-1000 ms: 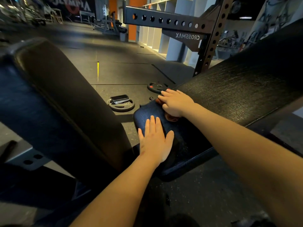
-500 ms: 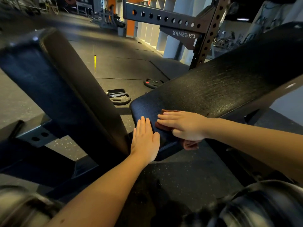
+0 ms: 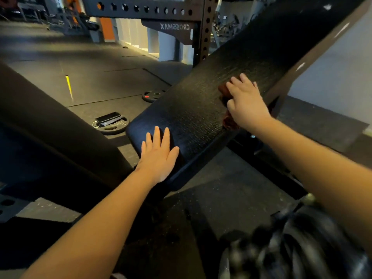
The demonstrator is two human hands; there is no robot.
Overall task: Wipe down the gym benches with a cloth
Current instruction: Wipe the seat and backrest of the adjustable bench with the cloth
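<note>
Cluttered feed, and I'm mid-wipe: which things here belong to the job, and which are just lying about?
Job:
- bench pad
- red-brown cloth
- right hand, pressing the cloth
- left hand, flat on the pad

Lying about:
- phone on a weight plate
- smaller plate on the floor
- rack

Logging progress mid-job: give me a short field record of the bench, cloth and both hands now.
bench: black textured padded bench, sloping up to the right
cloth: reddish-brown cloth on the pad, mostly under the right hand
left hand: flat on the pad's lower end, fingers straight
right hand: pressing the cloth onto the pad
</note>
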